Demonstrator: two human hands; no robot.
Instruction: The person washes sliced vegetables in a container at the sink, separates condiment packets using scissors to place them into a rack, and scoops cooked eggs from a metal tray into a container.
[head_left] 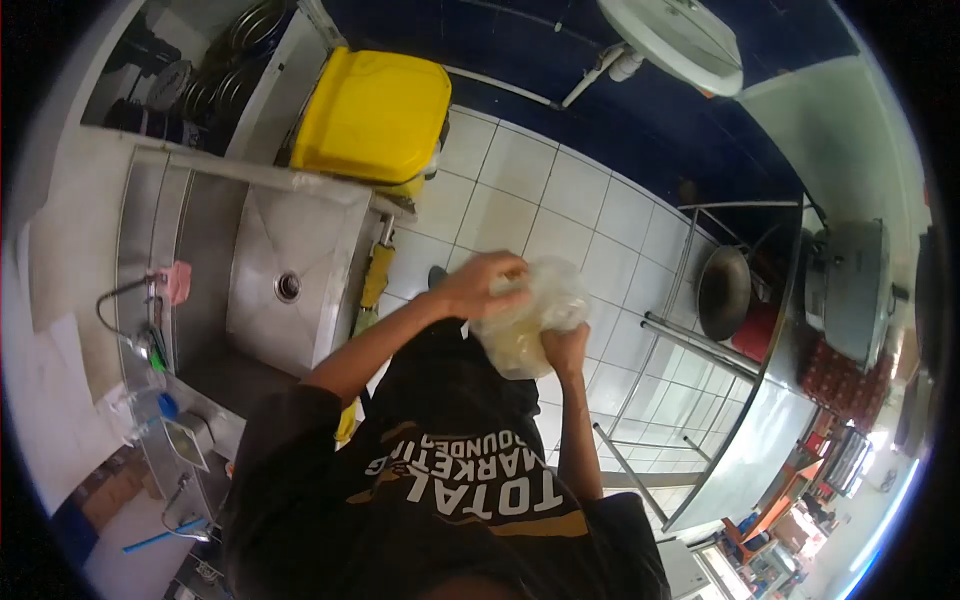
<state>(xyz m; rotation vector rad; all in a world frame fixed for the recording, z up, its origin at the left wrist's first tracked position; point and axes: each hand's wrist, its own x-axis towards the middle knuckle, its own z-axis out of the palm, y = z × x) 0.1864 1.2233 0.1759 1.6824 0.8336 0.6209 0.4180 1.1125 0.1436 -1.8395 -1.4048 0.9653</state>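
A clear plastic bag [522, 335] with pale yellowish contents hangs in front of my body, above the tiled floor. What is inside cannot be made out. My right hand [567, 350] is closed in a fist on the bag's right side. On the upper left of the bag, my left hand [485, 287] has its fingers curled against the plastic near its gathered top. Those fingertips are slightly blurred and partly lost against the film.
To the left is a steel sink [300, 240] with a tap [150, 285]. A yellow-lidded bin [375, 115] stands beyond it. A white washbasin [680, 45] is on the blue wall. At right, a metal table [730, 450] and rack hold a wok [723, 293] and a large pot [848, 290].
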